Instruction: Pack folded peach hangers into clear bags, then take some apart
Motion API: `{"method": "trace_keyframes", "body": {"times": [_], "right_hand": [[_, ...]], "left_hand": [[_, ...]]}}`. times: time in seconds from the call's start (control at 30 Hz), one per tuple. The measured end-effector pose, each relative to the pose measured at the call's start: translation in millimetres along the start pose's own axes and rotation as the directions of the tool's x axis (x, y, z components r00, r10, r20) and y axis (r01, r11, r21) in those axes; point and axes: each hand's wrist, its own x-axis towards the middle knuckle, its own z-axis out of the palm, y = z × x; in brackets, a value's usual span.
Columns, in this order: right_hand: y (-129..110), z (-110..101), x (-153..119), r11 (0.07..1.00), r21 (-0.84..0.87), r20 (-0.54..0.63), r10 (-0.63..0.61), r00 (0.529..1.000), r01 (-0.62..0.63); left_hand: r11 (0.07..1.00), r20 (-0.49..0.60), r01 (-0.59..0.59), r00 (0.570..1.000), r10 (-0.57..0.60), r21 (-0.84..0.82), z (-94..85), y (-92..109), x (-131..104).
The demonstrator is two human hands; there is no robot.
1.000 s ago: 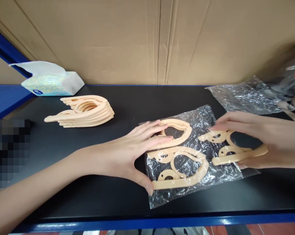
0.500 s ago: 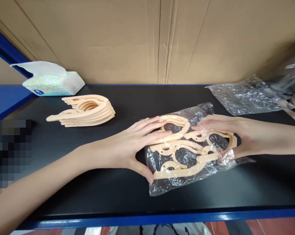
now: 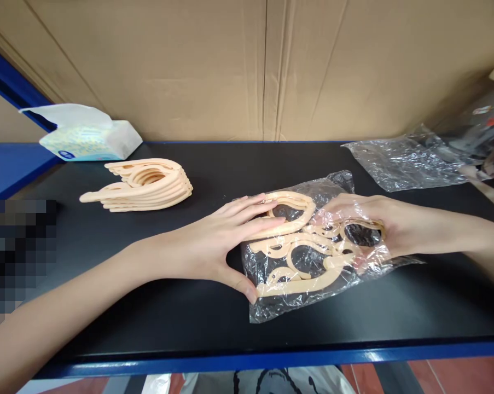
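On the counter (image 3: 222,164), the limp, slippery-looking clear bag (image 3: 306,260) is best pinned beneath the outspread left hand (image 3: 218,241), while the right hand (image 3: 376,212) clasps a seemingly light, stiff hanger (image 3: 336,262) inside by its rounded end.

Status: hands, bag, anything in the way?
Left hand spread on clear bag. Right hand partly inside, gripping beige piece. Beige stack and loose plastic apart, not blocking.

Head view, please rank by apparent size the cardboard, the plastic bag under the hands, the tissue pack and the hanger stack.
1. Cardboard
2. Plastic bag
3. Tissue pack and hanger stack: too alike to rank
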Motion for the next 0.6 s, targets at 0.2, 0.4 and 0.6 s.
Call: {"method": "trace_keyframes", "body": {"times": [0.2,0.4,0.6], "right_hand": [[-2.3,-3.1,0.7,0.999,0.044,0.054,0.008,0.998,-0.01],[-6.2,-1.1,-0.1,0.996,0.08,0.062,0.032,0.998,-0.037],[-3.2,2.2,-3.7,1.0,0.029,0.042,0.001,0.999,-0.002]], "left_hand": [[1.0,-0.007,0.009,1.0,-0.009,0.006,-0.3,1.5,-0.3],[1.0,-0.006,-0.007,1.0,0.007,0.01,-0.2,2.9,0.2],[1.0,-0.001,0.018,1.0,-0.018,-0.001,0.6,3.5,0.1]]}}
